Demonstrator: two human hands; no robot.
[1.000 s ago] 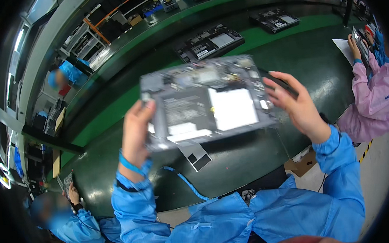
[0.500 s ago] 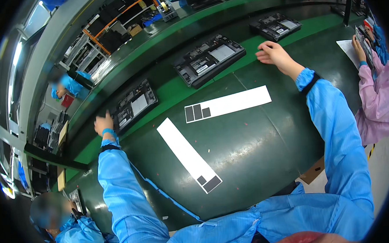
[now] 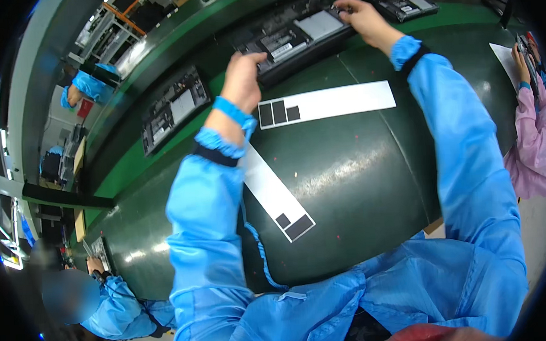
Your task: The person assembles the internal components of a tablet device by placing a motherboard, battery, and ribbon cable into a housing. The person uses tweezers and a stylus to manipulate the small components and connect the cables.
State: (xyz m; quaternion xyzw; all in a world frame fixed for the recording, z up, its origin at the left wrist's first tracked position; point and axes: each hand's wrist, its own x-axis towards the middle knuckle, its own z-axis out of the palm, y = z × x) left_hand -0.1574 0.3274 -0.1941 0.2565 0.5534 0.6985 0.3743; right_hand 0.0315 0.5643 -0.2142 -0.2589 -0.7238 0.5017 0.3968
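Observation:
A black laptop base (image 3: 284, 44) with its bottom cover off shows circuit boards and a silver-grey rectangular part. It lies across the far side of the table, between my hands. My left hand (image 3: 241, 81) grips its left end, thumb over the near edge and the other fingers mostly hidden. At its far right corner my right hand (image 3: 369, 22) is closed on the edge with bent fingers. Just nearer lies a white strip (image 3: 340, 99) with dark rectangles at its left end. A second white strip (image 3: 275, 186) slants toward me, its far end hidden behind my left forearm.
Other opened laptop bases stand on the green band: one at left (image 3: 176, 111), one at far right (image 3: 400, 4). A coiled blue cord (image 3: 262, 257) runs from my left arm. Co-workers sit at the lower left and right edge; another person is beyond the table at upper left.
My left hand has left the left laptop base and moved right to the middle one. My right hand has come onto that base's right end. The base sits slightly farther right; the view has shifted.

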